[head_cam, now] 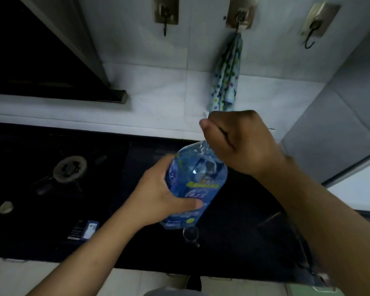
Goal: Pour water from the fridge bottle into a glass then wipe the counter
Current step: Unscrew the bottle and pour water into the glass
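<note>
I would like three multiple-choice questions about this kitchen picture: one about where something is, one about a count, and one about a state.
1. Where is the glass?
A. On the dark counter, just below the bottle's base
B. Hanging on a wall hook
C. On the stove burner

2. How many hooks are on the wall?
A. One
B. Three
C. Five

3. What is the left hand doing?
A. Resting flat on the counter
B. Gripping the body of the blue bottle
C. Holding the cloth

Answers:
1. A, the glass stands on the counter at the bottle's lower end.
2. B, three hooks show: left, middle, right; only the middle one carries a patterned cloth.
3. B, its fingers wrap the bottle while the right hand closes over the bottle's top.
</note>
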Available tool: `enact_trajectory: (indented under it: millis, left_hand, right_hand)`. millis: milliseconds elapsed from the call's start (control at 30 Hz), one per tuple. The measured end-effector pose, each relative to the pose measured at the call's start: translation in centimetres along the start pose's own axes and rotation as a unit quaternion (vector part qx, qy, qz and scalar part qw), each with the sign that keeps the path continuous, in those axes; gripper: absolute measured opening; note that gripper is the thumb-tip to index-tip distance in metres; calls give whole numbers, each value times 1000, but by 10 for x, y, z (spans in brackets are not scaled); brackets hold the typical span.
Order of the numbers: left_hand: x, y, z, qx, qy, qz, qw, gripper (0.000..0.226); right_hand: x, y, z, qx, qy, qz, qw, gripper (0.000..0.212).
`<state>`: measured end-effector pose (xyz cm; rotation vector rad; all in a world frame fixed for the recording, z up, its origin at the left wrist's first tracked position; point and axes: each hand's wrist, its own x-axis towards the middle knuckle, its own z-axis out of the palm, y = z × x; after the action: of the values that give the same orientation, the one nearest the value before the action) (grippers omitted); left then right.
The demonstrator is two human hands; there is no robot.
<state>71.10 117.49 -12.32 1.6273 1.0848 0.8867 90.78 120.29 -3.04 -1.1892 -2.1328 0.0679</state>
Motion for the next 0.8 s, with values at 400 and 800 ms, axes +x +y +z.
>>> enact_trajectory:
  millis: [400, 800]
  left_hand:
    - [-16, 8, -31, -86, -125, 19, 988, 87]
    - [-20, -21, -26, -36, -36, -4, 999, 87]
  right_hand:
    - [-10, -38, -17, 36, -58, -147, 987, 40]
    - [-24, -40, 2, -18, -103, -105, 989, 25]
